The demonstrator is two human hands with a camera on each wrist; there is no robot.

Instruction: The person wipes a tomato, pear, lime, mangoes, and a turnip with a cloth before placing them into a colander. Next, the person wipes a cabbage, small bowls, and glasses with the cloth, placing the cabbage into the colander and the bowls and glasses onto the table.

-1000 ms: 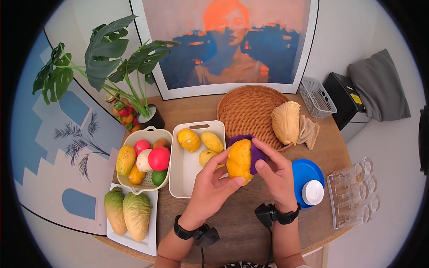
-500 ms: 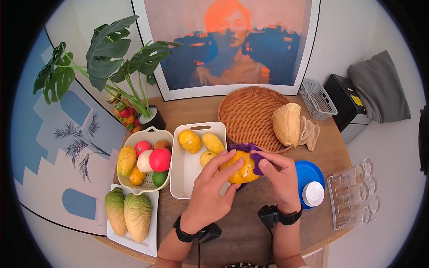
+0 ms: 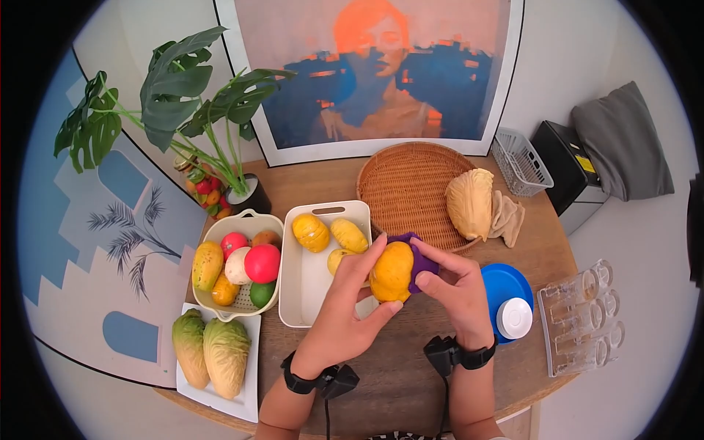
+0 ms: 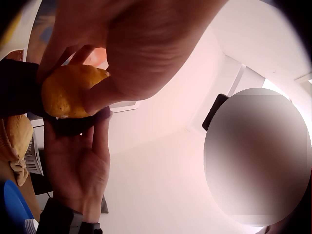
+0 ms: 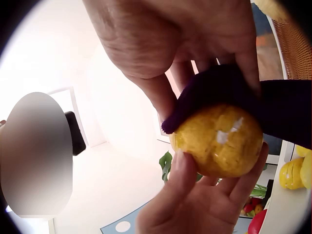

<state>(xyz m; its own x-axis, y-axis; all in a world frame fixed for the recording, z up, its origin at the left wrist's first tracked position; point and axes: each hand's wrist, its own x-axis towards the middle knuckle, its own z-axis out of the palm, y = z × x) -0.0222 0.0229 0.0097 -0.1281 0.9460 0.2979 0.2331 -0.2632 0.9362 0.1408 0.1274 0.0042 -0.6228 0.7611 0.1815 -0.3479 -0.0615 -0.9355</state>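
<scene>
Over the wooden counter point(image 3: 389, 374), right of the white bin point(image 3: 301, 282), our left hand point(image 3: 339, 317) grips a yellow fruit point(image 3: 391, 271), seemingly to steady it, while our right hand point(image 3: 462, 299) pinches purple cloth point(image 3: 422, 265) against its right side, perhaps for snug contact.

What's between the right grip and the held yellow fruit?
A purple cloth: the right grip holds it against the yellow fruit. Shows in the right wrist view; head view agrees.
</scene>
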